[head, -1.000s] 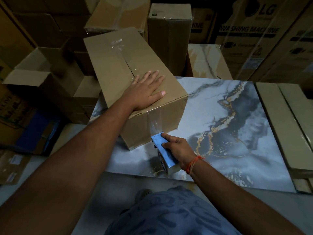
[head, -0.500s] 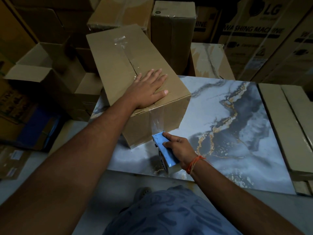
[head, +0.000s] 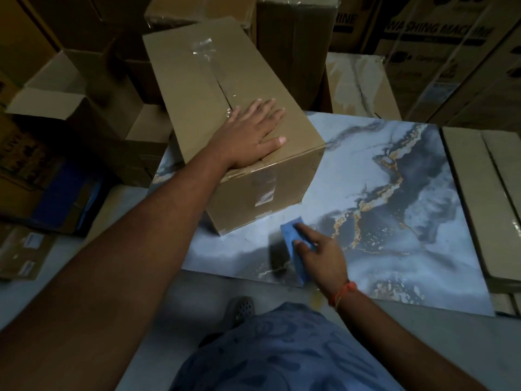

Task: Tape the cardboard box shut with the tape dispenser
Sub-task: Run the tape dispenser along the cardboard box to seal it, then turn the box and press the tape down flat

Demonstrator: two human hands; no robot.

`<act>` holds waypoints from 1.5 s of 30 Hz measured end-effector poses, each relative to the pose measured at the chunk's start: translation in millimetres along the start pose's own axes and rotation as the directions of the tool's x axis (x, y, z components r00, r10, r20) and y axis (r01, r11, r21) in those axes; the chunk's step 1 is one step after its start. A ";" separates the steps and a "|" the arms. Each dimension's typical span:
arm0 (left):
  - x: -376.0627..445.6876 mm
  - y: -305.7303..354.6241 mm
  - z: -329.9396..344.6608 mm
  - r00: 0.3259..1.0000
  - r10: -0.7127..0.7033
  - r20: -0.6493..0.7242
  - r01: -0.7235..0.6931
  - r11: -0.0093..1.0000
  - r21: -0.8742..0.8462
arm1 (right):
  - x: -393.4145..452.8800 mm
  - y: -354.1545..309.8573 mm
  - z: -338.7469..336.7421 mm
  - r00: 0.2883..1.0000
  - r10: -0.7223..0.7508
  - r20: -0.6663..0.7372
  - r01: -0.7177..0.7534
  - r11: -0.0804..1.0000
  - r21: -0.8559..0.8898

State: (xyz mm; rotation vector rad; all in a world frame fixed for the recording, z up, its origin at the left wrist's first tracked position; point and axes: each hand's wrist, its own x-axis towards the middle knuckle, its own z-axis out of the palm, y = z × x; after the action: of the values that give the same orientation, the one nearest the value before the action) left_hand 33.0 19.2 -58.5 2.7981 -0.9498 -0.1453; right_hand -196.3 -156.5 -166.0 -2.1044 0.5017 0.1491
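Now left hand (head: 253,134) flat atop cardboard box (head: 197,88), fingers spread.

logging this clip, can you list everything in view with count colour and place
cardboard box: one, brown, on slab's far left corner, clear tape along seam
tape dispenser: one, blue, on slab near box
marble slab: one, blue-grey with gold veins, centre
open carton: one, brown, left
flat cartons: two, tan, right of slab
stacked boxes: several, brown, behind
hands: left hand flat on box top; right hand on dispenser
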 end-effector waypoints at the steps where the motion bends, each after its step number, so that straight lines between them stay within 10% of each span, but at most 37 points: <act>1: 0.6 0.3 -0.2 1.000 -0.001 0.000 0.001 1.000 0.005 | -0.6 3.2 -6.7 0.993 -0.099 -0.071 0.085 0.980 -0.177; 9: 0.0 0.9 -1.8 1.000 -0.009 0.016 0.009 1.000 0.016 | 21.7 57.8 -51.8 0.968 -0.134 -0.214 -0.009 0.829 -0.559; 20: -3.4 12.7 -9.2 0.998 -0.050 0.037 0.049 0.998 0.030 | 44.5 108.2 -69.3 0.983 -0.156 -0.092 0.045 0.699 -0.713; 26: -2.8 15.9 -10.2 0.998 -0.055 0.036 0.054 0.998 0.028 | 21.7 97.7 -65.3 0.949 -0.198 -0.245 -0.055 0.660 -0.749; 34: 1.5 4.3 -6.9 0.998 0.012 0.063 -0.014 0.999 0.035 | -11.2 1.2 -8.4 0.879 -0.301 -0.371 0.240 0.950 -0.201; 45: 7.2 -12.5 -4.1 0.983 0.177 0.056 -0.179 0.983 0.032 | -4.7 -141.3 112.3 0.815 -0.281 -0.507 0.425 0.884 0.194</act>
State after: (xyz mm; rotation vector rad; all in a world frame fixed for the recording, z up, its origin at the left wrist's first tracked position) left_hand 46.7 25.2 -57.3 2.7365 -1.2218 -0.1791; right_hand -133.2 5.4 -117.1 -1.8830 0.3642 -0.6365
